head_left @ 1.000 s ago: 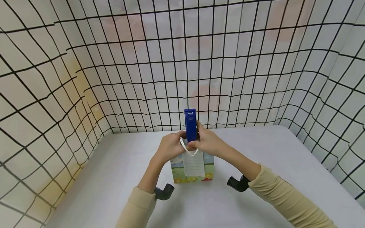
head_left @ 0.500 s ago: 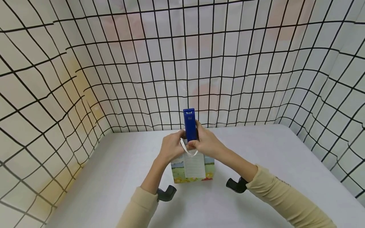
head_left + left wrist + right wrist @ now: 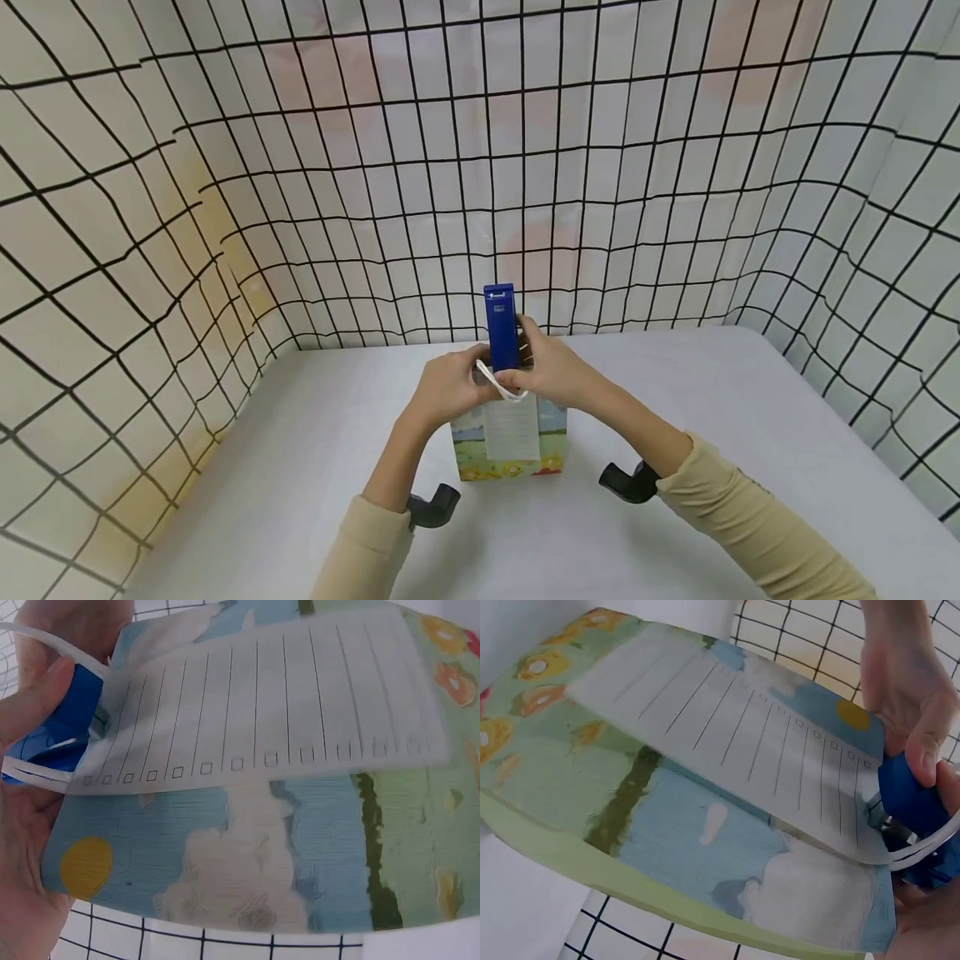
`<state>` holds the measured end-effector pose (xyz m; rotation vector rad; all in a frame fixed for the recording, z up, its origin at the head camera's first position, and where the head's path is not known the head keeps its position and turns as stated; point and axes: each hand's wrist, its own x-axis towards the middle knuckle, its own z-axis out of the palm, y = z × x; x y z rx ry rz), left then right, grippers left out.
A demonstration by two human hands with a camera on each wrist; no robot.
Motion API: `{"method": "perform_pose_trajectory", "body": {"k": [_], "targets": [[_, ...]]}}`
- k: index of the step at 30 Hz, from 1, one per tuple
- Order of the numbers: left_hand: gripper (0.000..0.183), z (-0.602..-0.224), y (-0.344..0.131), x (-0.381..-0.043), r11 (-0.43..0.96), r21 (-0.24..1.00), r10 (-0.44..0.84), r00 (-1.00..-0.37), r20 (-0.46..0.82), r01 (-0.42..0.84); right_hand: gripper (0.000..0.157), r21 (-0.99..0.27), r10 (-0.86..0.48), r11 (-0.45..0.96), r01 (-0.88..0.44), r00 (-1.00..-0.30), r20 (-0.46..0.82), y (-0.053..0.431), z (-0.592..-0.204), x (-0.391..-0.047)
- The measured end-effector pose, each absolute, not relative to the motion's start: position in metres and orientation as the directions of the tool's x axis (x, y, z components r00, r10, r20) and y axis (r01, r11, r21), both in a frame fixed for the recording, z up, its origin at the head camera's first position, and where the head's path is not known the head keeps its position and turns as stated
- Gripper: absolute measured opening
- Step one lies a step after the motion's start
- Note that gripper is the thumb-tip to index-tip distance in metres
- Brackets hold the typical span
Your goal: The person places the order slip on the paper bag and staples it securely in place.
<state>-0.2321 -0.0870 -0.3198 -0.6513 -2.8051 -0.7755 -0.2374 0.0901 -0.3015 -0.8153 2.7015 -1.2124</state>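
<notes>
A blue stapler (image 3: 502,327) stands upright above a paper gift bag (image 3: 471,454) painted with sky, clouds and flowers. My right hand (image 3: 558,375) grips the stapler, its thumb across the lower end. My left hand (image 3: 448,385) holds the bag's top on the left, close against the stapler. A lined sheet with checkboxes (image 3: 247,705) lies over the bag's front, its upper end at the stapler's mouth in both wrist views. The bag's white cord handle (image 3: 930,844) loops in front of the stapler. Part of the stapler's mouth is hidden by fingers and paper.
The bag is over a white table (image 3: 330,467). Black-grid netting (image 3: 420,192) over pale sheeting surrounds it at the back and sides. Black curved wrist mounts (image 3: 435,506) stick out below both forearms.
The bag and handle have shifted slightly right, and the sheet's lower edge sits a little higher. Both hands keep their places around the stapler and the bag's top.
</notes>
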Motion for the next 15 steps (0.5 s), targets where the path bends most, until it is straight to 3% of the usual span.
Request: {"method": "perform_pose_trajectory", "body": {"k": [15], "targets": [[0.065,-0.3187,-0.0906,-0.2282,0.745,0.542,0.319,-0.921,0.222,0.389,0.076,-0.816,-0.469,0.398,-0.418,-0.858,0.211,0.0929,-0.3002,-0.2398]]}}
